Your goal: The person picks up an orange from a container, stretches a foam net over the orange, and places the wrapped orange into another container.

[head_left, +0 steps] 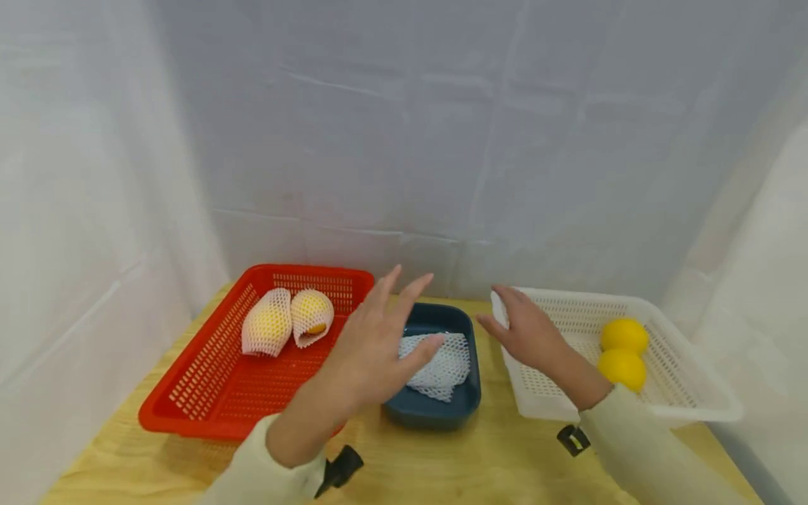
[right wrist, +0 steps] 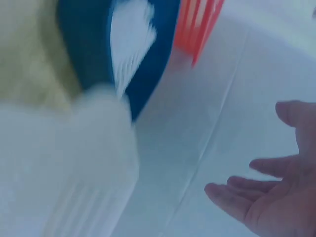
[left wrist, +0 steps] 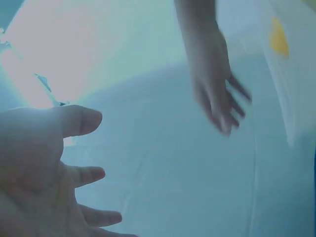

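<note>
My left hand [head_left: 372, 344] is raised between the red basket and the dark blue bin [head_left: 475, 379], its fingers spread and holding nothing. Part of it covers the white foam nets [head_left: 448, 365] lying in that bin. Over the left edge of the white basket hangs my right hand [head_left: 530, 333]; the right wrist view shows its fingers [right wrist: 232, 197] extended around nothing. Two yellow round fruits, one [head_left: 268, 326] beside the other [head_left: 312, 312], sit in foam nets inside the red basket [head_left: 189, 393]. Two bare yellow fruits [head_left: 623, 335] are in the white basket [head_left: 694, 393].
All three containers stand on a light wooden table [head_left: 461, 470], the blue bin in the middle. Pale sheeting [head_left: 404, 140] hangs behind and at both sides. Dark wrist straps [head_left: 341, 468] show at both sleeves.
</note>
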Motion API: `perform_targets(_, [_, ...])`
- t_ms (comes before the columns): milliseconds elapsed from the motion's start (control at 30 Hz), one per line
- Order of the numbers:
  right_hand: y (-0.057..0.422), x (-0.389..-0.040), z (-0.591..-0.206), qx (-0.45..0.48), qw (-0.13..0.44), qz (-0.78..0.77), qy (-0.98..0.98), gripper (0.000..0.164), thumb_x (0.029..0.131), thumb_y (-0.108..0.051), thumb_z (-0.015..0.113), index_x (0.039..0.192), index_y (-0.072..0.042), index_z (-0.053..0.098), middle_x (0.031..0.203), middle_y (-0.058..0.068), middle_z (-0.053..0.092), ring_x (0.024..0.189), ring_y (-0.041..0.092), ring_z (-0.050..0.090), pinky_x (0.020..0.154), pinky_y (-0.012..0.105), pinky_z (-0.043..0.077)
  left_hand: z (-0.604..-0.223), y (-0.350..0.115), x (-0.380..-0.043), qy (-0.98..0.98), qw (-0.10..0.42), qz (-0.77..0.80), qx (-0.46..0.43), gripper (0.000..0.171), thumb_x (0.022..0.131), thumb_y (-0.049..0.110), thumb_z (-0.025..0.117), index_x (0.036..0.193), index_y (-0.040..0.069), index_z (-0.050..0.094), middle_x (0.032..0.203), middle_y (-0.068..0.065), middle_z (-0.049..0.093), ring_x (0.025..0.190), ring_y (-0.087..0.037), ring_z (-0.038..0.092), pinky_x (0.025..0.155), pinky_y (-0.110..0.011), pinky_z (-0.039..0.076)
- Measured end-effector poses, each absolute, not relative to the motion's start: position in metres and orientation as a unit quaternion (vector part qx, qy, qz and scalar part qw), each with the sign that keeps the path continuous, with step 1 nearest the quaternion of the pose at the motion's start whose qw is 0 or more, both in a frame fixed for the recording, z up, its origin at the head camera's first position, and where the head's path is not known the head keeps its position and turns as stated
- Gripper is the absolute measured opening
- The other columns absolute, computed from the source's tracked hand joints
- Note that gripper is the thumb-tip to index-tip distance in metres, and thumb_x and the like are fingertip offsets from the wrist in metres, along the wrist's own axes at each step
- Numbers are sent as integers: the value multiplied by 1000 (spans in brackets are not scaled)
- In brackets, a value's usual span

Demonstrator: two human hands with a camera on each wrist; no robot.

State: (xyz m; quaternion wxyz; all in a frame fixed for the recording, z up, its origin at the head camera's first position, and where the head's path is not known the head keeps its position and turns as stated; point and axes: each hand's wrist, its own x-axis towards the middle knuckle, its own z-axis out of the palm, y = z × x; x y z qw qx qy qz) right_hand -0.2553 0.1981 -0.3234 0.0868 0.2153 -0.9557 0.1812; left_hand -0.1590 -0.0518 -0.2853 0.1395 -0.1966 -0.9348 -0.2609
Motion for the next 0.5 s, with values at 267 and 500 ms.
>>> perform_targets(267, [266,-300,-309,63,63,165,-982,80,100,-43,46,143,20,20,140,44,27,126,57,32,102,65,32,-319,14,-170,-929,77,-287,-222,70,96,55,49,154,38,15,161,-10,13,146,-35,14,110,-64,22])
perform_targets(500, [338,-324,-327,-65,-23,208,-976,87,100,-49,40,137,27,19,134,48,29,118,59,38,98,65,37,-363,56,-200,-933,26,-303,-192,69,95,54,51,154,41,15,160,-11,17,146,-33,17,110,-61,25])
